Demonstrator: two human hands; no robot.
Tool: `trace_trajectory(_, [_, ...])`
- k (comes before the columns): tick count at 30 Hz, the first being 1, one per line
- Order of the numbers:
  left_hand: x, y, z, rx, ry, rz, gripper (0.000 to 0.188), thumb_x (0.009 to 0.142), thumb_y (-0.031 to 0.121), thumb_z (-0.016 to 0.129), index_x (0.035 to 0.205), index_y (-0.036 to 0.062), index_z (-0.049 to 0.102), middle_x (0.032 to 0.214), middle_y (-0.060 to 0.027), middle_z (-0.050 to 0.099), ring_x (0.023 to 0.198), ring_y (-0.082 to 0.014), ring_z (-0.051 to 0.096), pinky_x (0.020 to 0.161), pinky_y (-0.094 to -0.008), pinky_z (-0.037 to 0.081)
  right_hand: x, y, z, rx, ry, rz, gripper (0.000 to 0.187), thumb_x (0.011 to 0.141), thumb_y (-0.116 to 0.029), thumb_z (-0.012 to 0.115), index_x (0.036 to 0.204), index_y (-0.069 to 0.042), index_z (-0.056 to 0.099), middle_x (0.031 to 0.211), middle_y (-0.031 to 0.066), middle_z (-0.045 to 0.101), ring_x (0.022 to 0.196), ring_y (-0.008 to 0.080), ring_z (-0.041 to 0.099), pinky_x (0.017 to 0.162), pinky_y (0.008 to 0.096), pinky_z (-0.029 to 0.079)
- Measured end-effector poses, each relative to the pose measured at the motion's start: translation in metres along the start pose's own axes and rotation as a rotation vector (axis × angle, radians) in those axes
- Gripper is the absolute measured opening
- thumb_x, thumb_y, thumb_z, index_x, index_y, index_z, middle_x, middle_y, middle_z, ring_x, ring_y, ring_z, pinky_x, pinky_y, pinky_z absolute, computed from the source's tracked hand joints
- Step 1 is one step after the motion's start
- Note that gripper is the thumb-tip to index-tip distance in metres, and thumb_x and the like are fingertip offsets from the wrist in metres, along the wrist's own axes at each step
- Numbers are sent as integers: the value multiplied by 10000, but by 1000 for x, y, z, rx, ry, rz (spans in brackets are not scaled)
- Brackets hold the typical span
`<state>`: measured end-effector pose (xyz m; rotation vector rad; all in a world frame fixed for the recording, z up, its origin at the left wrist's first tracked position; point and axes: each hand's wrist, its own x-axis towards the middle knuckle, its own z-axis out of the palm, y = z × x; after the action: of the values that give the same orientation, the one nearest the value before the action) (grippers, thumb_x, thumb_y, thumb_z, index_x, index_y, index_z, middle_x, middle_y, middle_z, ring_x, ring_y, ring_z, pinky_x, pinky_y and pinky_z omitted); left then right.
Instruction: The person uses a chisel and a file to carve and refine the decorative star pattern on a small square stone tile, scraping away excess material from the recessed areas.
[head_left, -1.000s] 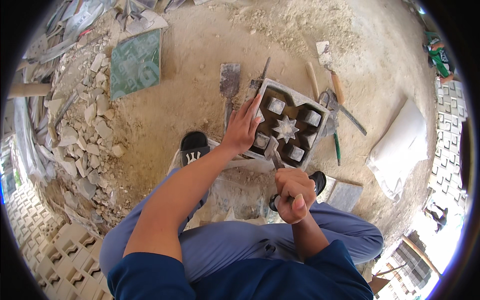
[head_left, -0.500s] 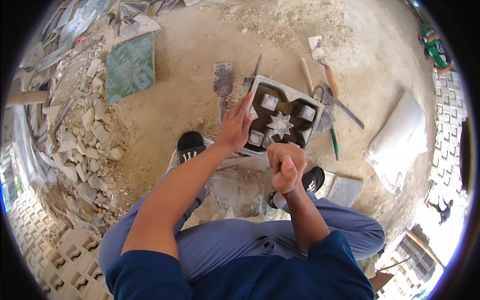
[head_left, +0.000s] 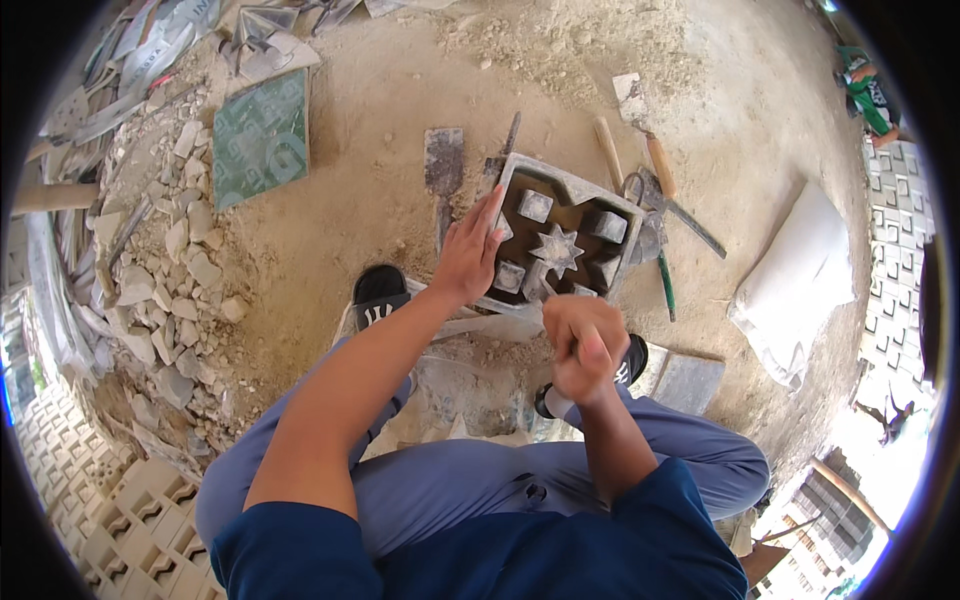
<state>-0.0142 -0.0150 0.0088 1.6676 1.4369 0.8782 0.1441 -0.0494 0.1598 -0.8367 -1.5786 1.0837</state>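
Between my feet lies a square grey mould-like block (head_left: 627,205), with a star-shaped piece (head_left: 557,250) in its middle and smaller square pieces around it. My left hand (head_left: 470,250) rests flat along its left wall, fingers stretched out. My right hand (head_left: 585,345) is closed in a fist over the near edge. A thin, pale tool (head_left: 546,288) sticks out from that fist toward the inside of the block; its handle is hidden by the fingers, so I cannot tell its kind.
A flat spatula (head_left: 444,165) lies left of the block. To the right lie a trowel (head_left: 661,165), a wooden handle (head_left: 609,150) and a green-handled tool (head_left: 667,285). Rubble (head_left: 180,280) and a green board (head_left: 261,140) are left, a white sack (head_left: 795,290) right. Another person (head_left: 870,95) shows far right.
My right hand has shifted slightly right and toward me, with the thin tool in it. My left hand stays against the block's wall.
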Motion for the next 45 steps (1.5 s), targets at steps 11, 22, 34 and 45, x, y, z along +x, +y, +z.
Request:
trace_trajectory(11, [-6,0,5,19,12,29,572,1087,415,268,1608,189,205,1566,-150,374,1419,-350,388,1137,-481,302,-2,19,-7,79,95,14,669,998,-474,435,493,-47,329,441,39,336,389,164,318,416,316,205])
trace_trajectory(22, [-5,1,3,28,26,37,560,1085,391,300,1599,177,238,1560,-148,386,1399,-359,412,1112,-475,330,-11,-2,-1,106,144,9,666,998,-482,431,503,-47,330,452,41,340,393,166,337,411,323,212])
trace_trajectory(34, [2,-3,-4,-3,36,32,560,1086,415,271,1612,239,189,1572,-137,370,1402,-369,408,1082,-558,338,0,-7,3,132,125,-38,569,995,-353,400,524,-46,309,463,50,357,380,180,320,392,314,208])
trace_trajectory(45, [2,3,5,-7,25,86,579,1086,421,280,1609,187,195,1564,-162,380,1421,-365,392,1104,-494,343,-6,23,-9,79,192,31,666,1024,-503,384,528,-63,318,476,20,339,403,148,313,417,311,194])
